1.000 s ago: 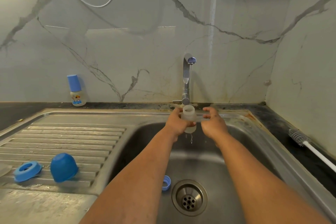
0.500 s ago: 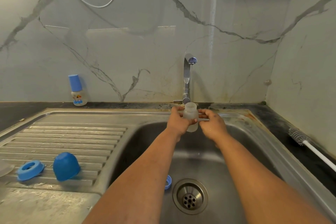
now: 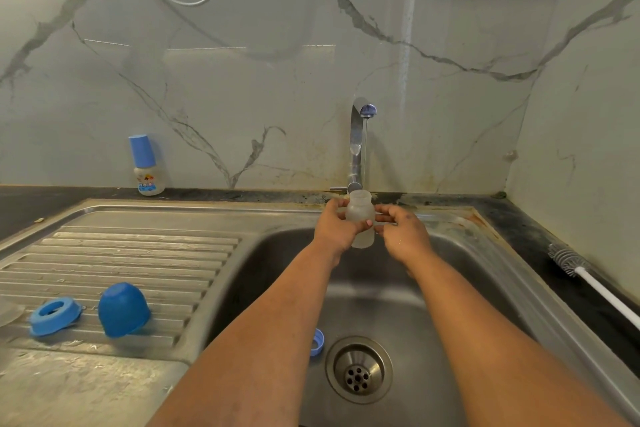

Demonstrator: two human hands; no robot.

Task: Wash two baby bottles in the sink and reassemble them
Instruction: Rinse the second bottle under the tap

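A clear open baby bottle (image 3: 360, 210) stands upright under the tap (image 3: 358, 135), where a thin stream of water runs into its mouth. My left hand (image 3: 337, 225) grips the bottle's body from the left. My right hand (image 3: 401, 230) touches its right side with the fingertips. A second baby bottle (image 3: 146, 166) with a blue cap stands assembled on the counter at the back left. A blue cap (image 3: 123, 309) and a blue collar ring (image 3: 53, 315) lie on the drainboard. Another blue ring (image 3: 317, 341) leans inside the sink basin (image 3: 460, 288), left of the drain (image 3: 358, 369).
A bottle brush (image 3: 571, 262) with a white handle lies on the dark counter at the right. A clear part sits at the far left edge of the ribbed drainboard (image 3: 138, 253). Marble walls close the back and right side.
My right hand has come in from just apart to touch the bottle's side. The bottle stays under the tap in my left hand, raised slightly.
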